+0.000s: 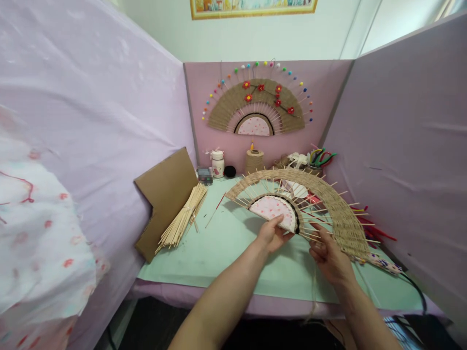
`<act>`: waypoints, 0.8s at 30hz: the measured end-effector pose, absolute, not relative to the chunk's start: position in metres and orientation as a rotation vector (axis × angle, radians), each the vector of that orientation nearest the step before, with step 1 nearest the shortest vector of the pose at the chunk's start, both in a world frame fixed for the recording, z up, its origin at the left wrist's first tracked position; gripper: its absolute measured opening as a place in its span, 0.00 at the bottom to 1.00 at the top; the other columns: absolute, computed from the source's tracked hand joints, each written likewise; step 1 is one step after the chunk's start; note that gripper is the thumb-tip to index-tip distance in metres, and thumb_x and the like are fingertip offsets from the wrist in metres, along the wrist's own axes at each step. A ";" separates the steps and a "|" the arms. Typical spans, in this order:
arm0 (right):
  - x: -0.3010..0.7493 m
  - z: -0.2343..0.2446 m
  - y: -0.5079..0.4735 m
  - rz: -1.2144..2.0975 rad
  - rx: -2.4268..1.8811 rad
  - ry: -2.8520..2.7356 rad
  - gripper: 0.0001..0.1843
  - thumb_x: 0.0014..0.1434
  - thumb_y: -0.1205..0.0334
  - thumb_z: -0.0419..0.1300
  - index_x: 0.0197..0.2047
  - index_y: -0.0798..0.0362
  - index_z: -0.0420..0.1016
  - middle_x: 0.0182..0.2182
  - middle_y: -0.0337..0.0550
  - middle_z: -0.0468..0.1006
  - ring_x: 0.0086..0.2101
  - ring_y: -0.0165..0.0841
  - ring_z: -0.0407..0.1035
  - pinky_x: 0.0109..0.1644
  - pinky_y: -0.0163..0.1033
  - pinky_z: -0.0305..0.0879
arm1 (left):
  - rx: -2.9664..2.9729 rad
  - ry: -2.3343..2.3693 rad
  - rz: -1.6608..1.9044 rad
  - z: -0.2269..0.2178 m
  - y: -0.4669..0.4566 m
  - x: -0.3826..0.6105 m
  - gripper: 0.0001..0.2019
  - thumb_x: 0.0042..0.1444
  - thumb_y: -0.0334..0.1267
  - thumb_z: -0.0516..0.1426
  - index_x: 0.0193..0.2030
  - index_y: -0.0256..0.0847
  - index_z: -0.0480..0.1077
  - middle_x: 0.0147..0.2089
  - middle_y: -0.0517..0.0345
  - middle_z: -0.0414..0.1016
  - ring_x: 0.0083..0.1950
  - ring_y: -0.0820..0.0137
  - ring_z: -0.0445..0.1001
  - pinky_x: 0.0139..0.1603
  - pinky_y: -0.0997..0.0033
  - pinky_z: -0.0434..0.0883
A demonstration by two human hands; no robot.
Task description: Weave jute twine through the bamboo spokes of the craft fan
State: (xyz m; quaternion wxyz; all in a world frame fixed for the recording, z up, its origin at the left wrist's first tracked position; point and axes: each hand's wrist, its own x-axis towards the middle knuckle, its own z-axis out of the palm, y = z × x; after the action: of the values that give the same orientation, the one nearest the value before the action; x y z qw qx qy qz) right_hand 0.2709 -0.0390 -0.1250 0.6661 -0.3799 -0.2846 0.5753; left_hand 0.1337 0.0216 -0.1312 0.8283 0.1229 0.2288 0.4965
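Note:
I hold a half-made fan [321,204] of wooden sticks woven with brown twine, tilted above the green mat [219,248]. Its pink semicircular base [273,210] faces me. My left hand [272,234] pinches the lower edge of that pink base. My right hand [328,256] is closed among the bare sticks at the fan's lower right, and a strand of twine [314,287] hangs down from it past the table edge.
A bundle of wooden sticks [184,215] and a cardboard piece [166,194] lie at the left. A finished fan [256,104] hangs on the back panel. A twine spool [254,159], jar [218,163] and pipe cleaners [321,156] stand at the back. Pink partitions enclose three sides.

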 end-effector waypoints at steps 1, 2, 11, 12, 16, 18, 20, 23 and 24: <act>0.269 -0.125 -0.038 1.308 -0.854 -0.646 0.27 0.44 0.50 0.73 0.46 0.53 0.77 0.18 0.25 0.51 0.16 0.17 0.38 0.15 0.24 0.40 | 0.266 0.501 1.053 -0.131 0.022 0.134 0.10 0.50 0.30 0.61 0.41 0.37 0.72 0.33 0.55 0.77 0.31 0.70 0.74 0.34 0.69 0.70; 0.268 -0.125 -0.037 1.314 -0.854 -0.650 0.27 0.45 0.50 0.72 0.46 0.53 0.77 0.18 0.25 0.50 0.16 0.17 0.37 0.15 0.24 0.40 | 0.272 0.518 1.054 -0.130 0.023 0.134 0.10 0.50 0.31 0.61 0.41 0.37 0.72 0.33 0.55 0.77 0.30 0.70 0.74 0.34 0.69 0.70; 0.260 -0.142 -0.033 1.369 -0.858 -0.496 0.25 0.40 0.48 0.73 0.39 0.53 0.79 0.20 0.28 0.58 0.16 0.17 0.39 0.14 0.25 0.41 | 0.954 0.718 0.400 -0.117 0.019 0.058 0.16 0.51 0.48 0.63 0.41 0.37 0.74 0.43 0.44 0.79 0.36 0.64 0.79 0.35 0.69 0.73; 0.260 -0.144 -0.033 1.389 -0.860 -0.466 0.25 0.40 0.48 0.73 0.39 0.53 0.79 0.20 0.28 0.58 0.16 0.17 0.38 0.14 0.25 0.41 | 1.127 0.716 0.299 -0.109 0.020 0.040 0.15 0.50 0.45 0.65 0.42 0.39 0.75 0.44 0.45 0.79 0.35 0.66 0.80 0.32 0.72 0.72; 0.258 -0.149 -0.037 1.436 -0.913 -0.373 0.27 0.37 0.49 0.74 0.40 0.54 0.80 0.20 0.28 0.57 0.17 0.17 0.38 0.14 0.24 0.39 | 1.513 0.820 0.291 -0.064 0.053 -0.030 0.14 0.51 0.38 0.64 0.45 0.41 0.77 0.47 0.45 0.79 0.41 0.63 0.80 0.35 0.72 0.72; 0.257 -0.149 -0.039 1.438 -0.939 -0.362 0.27 0.38 0.48 0.74 0.40 0.53 0.80 0.20 0.28 0.56 0.17 0.17 0.39 0.14 0.24 0.39 | 1.609 1.167 0.563 -0.044 0.090 -0.058 0.13 0.53 0.35 0.60 0.45 0.38 0.76 0.45 0.45 0.80 0.42 0.62 0.79 0.39 0.69 0.73; 0.256 -0.149 -0.041 1.433 -0.964 -0.356 0.27 0.39 0.46 0.73 0.40 0.52 0.80 0.20 0.28 0.55 0.17 0.17 0.39 0.14 0.24 0.40 | 1.802 1.703 0.805 -0.031 0.132 -0.081 0.17 0.55 0.30 0.54 0.51 0.37 0.73 0.45 0.49 0.80 0.42 0.65 0.78 0.44 0.68 0.73; 0.256 -0.149 -0.040 1.429 -1.010 -0.327 0.26 0.40 0.45 0.73 0.40 0.51 0.80 0.20 0.29 0.55 0.17 0.17 0.40 0.15 0.24 0.41 | 1.863 2.017 0.894 -0.029 0.188 -0.108 0.29 0.51 0.23 0.48 0.63 0.33 0.61 0.53 0.46 0.76 0.54 0.64 0.73 0.56 0.62 0.67; 0.257 -0.150 -0.040 1.433 -1.025 -0.316 0.26 0.40 0.45 0.72 0.40 0.51 0.80 0.20 0.29 0.54 0.18 0.18 0.40 0.15 0.25 0.41 | 1.894 2.055 0.870 -0.031 0.202 -0.115 0.32 0.50 0.23 0.48 0.64 0.33 0.59 0.54 0.46 0.75 0.56 0.63 0.72 0.58 0.61 0.65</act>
State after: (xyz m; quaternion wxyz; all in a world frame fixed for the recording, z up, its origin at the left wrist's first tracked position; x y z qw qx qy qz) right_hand 0.2567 -0.0397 -0.1495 0.6258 -0.4466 -0.1376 0.6245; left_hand -0.1154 0.2022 -0.0313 0.1071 0.6433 0.6981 0.2956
